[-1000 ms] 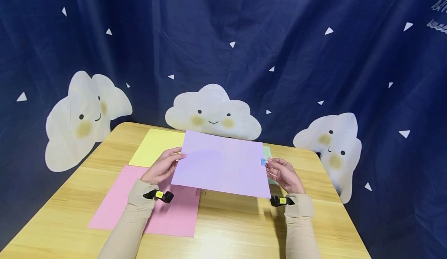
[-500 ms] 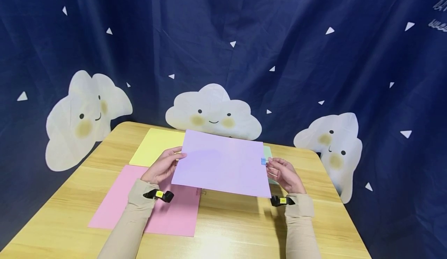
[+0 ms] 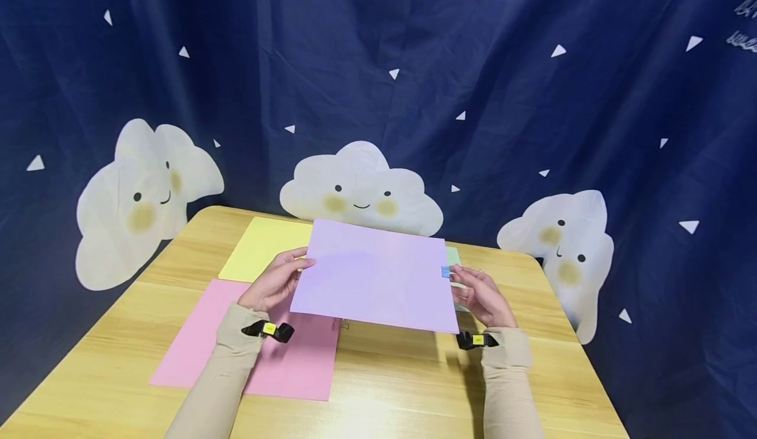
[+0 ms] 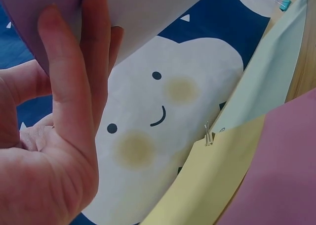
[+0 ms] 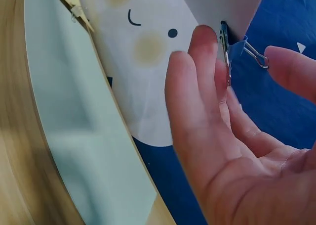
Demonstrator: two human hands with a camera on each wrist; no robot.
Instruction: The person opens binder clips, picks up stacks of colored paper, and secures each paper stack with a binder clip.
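Note:
A purple sheet of paper (image 3: 375, 275), tilted, is held up over the table between both hands. My left hand (image 3: 274, 282) grips its left edge, thumb on the front face and fingers behind, as the left wrist view also shows. A blue binder clip (image 3: 445, 272) sits on the paper's right edge. My right hand (image 3: 481, 294) is at this clip. In the right wrist view, the thumb (image 5: 289, 69) meets the tip of one wire handle (image 5: 256, 57), and the fingers (image 5: 197, 81) lie about the other handle.
Pink paper (image 3: 296, 367) lies front left on the wooden table (image 3: 402, 386), a silver binder clip (image 3: 345, 325) at its right edge. Yellow paper (image 3: 260, 248) with a clip (image 4: 209, 137) lies behind it. Green paper (image 5: 94, 136) is partly hidden under the purple sheet. A blue curtain (image 3: 378, 51) hangs behind.
The right thumb and fingertips have shifted slightly closer to the blue binder clip, whose handle shows less in the head view. The left hand and purple paper stay almost still.

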